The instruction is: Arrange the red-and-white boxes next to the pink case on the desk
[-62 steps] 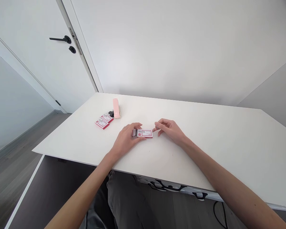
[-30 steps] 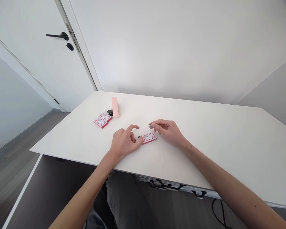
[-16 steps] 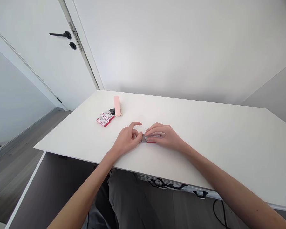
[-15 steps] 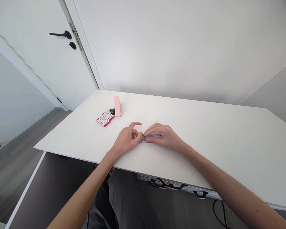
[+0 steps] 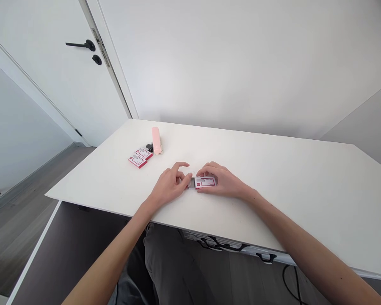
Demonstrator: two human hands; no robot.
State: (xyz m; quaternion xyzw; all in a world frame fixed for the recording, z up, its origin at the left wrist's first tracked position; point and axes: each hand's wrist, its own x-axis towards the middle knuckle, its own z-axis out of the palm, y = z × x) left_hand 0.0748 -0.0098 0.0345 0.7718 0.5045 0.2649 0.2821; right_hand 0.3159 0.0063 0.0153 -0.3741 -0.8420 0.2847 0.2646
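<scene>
A small white and red staple box lies on the table in front of me, its label facing up. Its grey inner tray sticks out partway at the left end. My right hand is closed around the box's right part, fingers along the far side and thumb along the near side. At the tray's left end, my left hand pinches with thumb and fingers, its index finger raised and bent. The fingertips hide that end of the tray.
Two similar red and white boxes lie at the table's left. Beside them are a small black object, perhaps a clip, and a pink stapler. The white table runs along the wall; a door stands at the left.
My right fingers have moved off the top of the box to its sides, so the label now shows. My left hand has barely moved.
</scene>
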